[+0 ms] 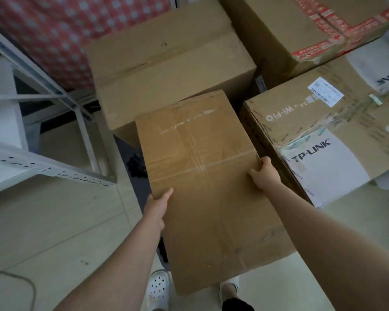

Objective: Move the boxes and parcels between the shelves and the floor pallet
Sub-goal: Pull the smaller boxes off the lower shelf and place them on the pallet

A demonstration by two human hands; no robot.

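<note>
Left hand (158, 205) grips the near-left edge of the long brown box (207, 187), thumb on top, fingers wrapped under & out of sight. Right hand (265, 173) curls over the right edge, a bit farther along. Box looks lifted off the floor (54, 232), held lengthwise betw. the person & the stack. Its far end is in front of the big plain box (166, 70), its right side just beside the TP-LINK box (335, 140). Progress, as a judgement: mid-carry on this one. At least three other boxes sit grouped far & right, incl. a red-taped box (312, 25), so prob. plenty left. Can't tell whether it's bound for the white shelf (54, 173) at left or the pallet, which isn't clearly visible. All boxes taped shut, contents not visible.
</note>
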